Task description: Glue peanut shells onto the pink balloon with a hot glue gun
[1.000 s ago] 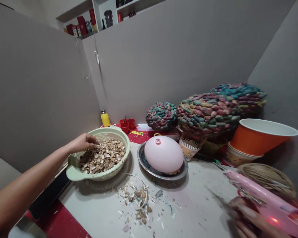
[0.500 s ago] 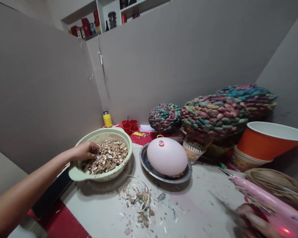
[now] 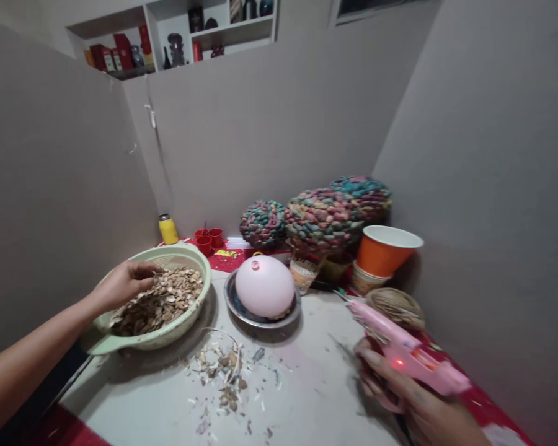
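Note:
My left hand [image 3: 128, 284] hovers over the left side of a pale green colander [image 3: 207, 279]. Its thumb and fingers are apart, and no piece shows between them. Brown and pale nut shells [image 3: 172, 297] fill much of the colander. In my right hand [image 3: 400, 387] is a pink glue gun [image 3: 400, 347], its nozzle pointing up and left and a red light glowing on its side. Between the hands, a pale pink balloon [image 3: 265, 288] rests on its side in a metal dish [image 3: 242, 317], its knot facing me. A bit of shell-like material shows under the balloon.
Shell scraps [image 3: 227, 371] litter the white board. Behind stand several multicoloured shell-covered rounds [image 3: 263, 223], an orange paper tub [image 3: 384, 251], a coil of cord [image 3: 395, 306], red cups [image 3: 204, 246] and a yellow bottle [image 3: 168, 229]. Grey walls enclose the table.
The view has swung right, bringing the glue gun and my right hand more fully into sight. My left hand's fingers have come up from among the shells and spread. The balloon stays in its dish.

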The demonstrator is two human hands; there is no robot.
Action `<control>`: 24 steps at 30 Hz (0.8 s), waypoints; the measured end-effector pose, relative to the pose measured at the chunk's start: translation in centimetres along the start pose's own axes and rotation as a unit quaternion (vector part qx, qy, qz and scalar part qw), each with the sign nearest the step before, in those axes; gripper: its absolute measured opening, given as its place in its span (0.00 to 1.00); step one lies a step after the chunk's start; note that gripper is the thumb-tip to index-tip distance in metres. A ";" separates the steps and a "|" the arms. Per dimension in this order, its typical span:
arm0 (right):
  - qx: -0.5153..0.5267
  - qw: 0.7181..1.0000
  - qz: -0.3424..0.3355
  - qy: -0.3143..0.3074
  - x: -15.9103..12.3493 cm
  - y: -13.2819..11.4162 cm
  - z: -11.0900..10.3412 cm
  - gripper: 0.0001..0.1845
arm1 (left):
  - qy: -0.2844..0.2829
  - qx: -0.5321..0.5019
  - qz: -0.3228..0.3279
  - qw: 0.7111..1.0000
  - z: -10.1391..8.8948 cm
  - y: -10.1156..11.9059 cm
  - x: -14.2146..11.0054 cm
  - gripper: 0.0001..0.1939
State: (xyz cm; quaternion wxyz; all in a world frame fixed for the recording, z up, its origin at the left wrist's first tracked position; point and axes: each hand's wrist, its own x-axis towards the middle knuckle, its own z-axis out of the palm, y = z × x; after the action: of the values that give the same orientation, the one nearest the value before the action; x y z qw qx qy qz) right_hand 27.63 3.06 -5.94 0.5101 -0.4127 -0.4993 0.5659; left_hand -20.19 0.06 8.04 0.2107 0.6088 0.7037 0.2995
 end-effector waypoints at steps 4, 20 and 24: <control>0.000 1.000 -0.003 -0.011 -0.3 -1.7 2.2 0.22 | -0.007 -0.188 0.002 0.982 4.8 6.3 -2.9 0.15; -0.072 0.994 -0.054 -0.059 -0.6 -4.1 3.5 0.22 | -0.310 -0.510 -0.111 0.794 23.0 14.5 -2.9 0.25; -0.098 0.991 -0.071 -0.051 -0.3 -3.8 3.4 0.19 | -0.331 -0.515 -0.118 0.782 23.8 14.0 -2.5 0.23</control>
State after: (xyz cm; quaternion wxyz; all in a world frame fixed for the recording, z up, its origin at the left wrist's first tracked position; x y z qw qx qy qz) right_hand 24.97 2.20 -1.68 0.4797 -0.3945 -0.6060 0.4970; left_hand 6.20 2.67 -0.06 0.7468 0.3833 0.3981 0.3700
